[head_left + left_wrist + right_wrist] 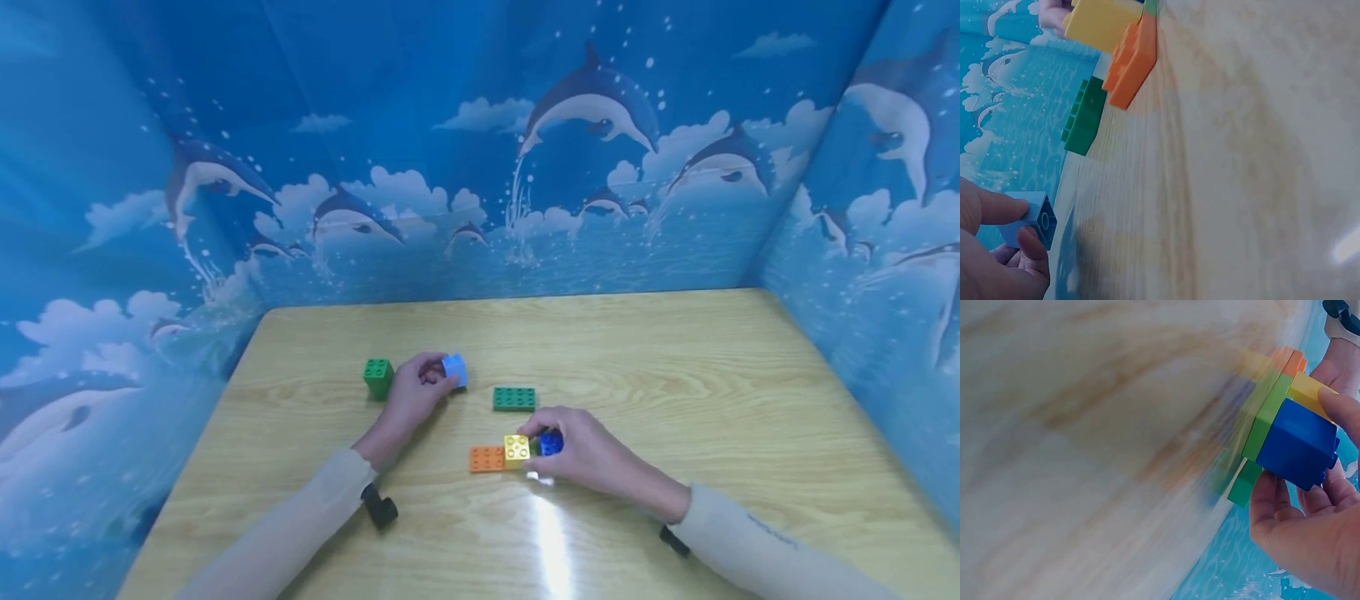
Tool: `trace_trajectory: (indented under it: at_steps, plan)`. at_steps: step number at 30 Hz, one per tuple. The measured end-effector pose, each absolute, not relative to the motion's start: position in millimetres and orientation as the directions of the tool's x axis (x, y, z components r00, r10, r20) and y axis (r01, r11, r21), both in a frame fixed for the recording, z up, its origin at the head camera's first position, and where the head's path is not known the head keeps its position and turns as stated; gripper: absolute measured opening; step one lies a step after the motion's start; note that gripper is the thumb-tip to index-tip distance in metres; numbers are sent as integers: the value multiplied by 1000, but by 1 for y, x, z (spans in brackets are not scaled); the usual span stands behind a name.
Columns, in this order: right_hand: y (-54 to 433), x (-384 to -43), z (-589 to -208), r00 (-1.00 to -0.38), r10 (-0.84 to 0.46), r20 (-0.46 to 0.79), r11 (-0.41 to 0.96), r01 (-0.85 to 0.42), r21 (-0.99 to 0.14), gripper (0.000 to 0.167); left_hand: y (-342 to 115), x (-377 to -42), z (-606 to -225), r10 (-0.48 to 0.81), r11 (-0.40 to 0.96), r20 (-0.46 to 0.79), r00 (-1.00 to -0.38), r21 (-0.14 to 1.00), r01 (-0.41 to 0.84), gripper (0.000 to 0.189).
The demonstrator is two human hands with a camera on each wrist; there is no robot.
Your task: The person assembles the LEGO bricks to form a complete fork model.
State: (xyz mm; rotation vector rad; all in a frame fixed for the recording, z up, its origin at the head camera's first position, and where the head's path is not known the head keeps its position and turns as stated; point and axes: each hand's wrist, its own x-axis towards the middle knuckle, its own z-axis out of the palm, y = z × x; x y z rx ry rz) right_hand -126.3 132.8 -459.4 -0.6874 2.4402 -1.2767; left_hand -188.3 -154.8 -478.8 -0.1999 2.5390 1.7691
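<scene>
Thumb and fingers of my left hand (pixel 415 387) pinch a light blue toy brick (pixel 454 371). In the left wrist view its hollow underside (pixel 1045 220) shows, and the brick looks raised off the table. My right hand (pixel 581 450) grips the yellow brick (pixel 517 448) between thumb and fingers. A dark blue brick (pixel 1297 444) sits beside the yellow one, under the palm. Both stand on a light green brick (pixel 1266 417), partly hidden from the head view. An orange brick (pixel 487 459) adjoins the yellow brick on the left.
A flat green brick (pixel 514 398) lies just beyond the right hand. To the left of the left hand stands a tall green brick or stack (pixel 378 378). The wooden table (pixel 660 358) is backed by a blue dolphin curtain (pixel 450 167).
</scene>
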Motion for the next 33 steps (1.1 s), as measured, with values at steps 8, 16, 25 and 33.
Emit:
trace_trajectory:
  at_steps: [8, 16, 25, 33]
  plan:
    - [130, -127, -456, -845, -529, -80, 518, -247, -819, 36, -158, -171, -473, -19, 339, -159, -987, 928, -156, 52]
    - [132, -126, -456, -839, -540, -64, 494, -254, -832, 35, -158, -155, -471, 66, 328, -169, -983, 934, -138, 45]
    - [132, -126, -457, -838, -544, -45, 485, -270, -832, 36, -159, -141, -472, 153, 297, -180, -972, 946, -128, 41]
    - [131, -126, -457, -837, -546, -41, 479, -272, -834, 35, -159, -130, -475, 221, 280, -190, -957, 952, -124, 40]
